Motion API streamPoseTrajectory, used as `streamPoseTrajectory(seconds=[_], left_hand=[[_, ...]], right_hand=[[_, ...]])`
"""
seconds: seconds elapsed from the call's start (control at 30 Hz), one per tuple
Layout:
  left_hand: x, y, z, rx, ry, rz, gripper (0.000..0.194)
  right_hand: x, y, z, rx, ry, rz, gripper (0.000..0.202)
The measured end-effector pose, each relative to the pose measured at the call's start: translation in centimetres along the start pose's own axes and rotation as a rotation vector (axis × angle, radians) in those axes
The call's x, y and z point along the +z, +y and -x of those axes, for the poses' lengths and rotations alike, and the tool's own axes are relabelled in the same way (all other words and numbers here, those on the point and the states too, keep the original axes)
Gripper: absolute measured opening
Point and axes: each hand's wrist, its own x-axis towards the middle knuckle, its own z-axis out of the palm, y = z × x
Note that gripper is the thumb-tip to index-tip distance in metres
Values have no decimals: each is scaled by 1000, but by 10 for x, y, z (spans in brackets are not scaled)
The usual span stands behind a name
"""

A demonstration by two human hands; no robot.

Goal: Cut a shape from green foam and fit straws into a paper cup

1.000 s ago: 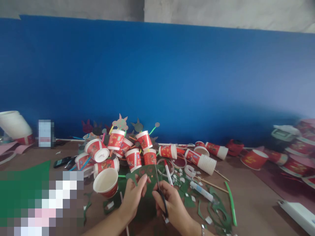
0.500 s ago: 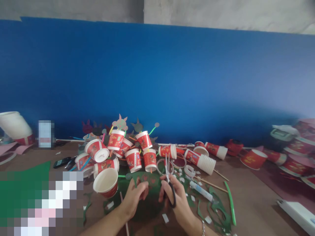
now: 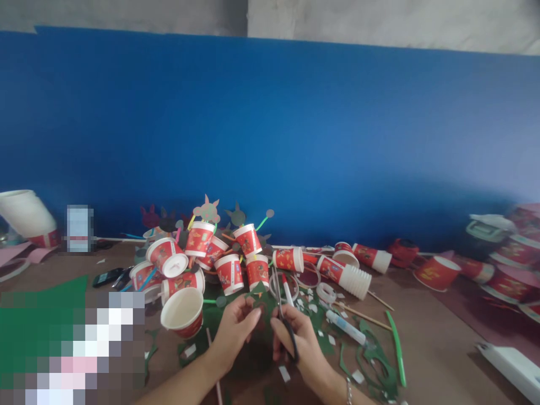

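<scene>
My left hand seems, through the blur, clamped on green paper at its one o'clock, while my right hand grips the scissors at the paper's four o'clock, blades aimed between eleven and twelve.

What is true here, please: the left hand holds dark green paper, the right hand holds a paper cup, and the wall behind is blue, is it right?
Not quite: the right hand holds scissors, not a paper cup, as the head view shows. The left hand does hold dark green paper, and the wall behind is blue.
</scene>
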Motion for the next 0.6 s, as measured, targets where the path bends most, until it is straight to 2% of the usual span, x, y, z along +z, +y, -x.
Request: streamPoseTrajectory(seconds=[0.17, 0.3, 0.37, 0.6], left_hand=[[2, -1, 1, -60, -142, 6, 27], [5, -2, 2, -88, -228, 19, 27], [5, -2, 2, -74, -174, 26, 27], [-3, 3, -5, 81, 218, 175, 31]], right_hand=[[-4, -1, -2, 4, 29, -28, 41], [-3, -2, -2, -19, 102, -94, 41], [-2, -4, -1, -29, 108, -108, 40], [1, 0, 0, 4, -43, -39, 38]])
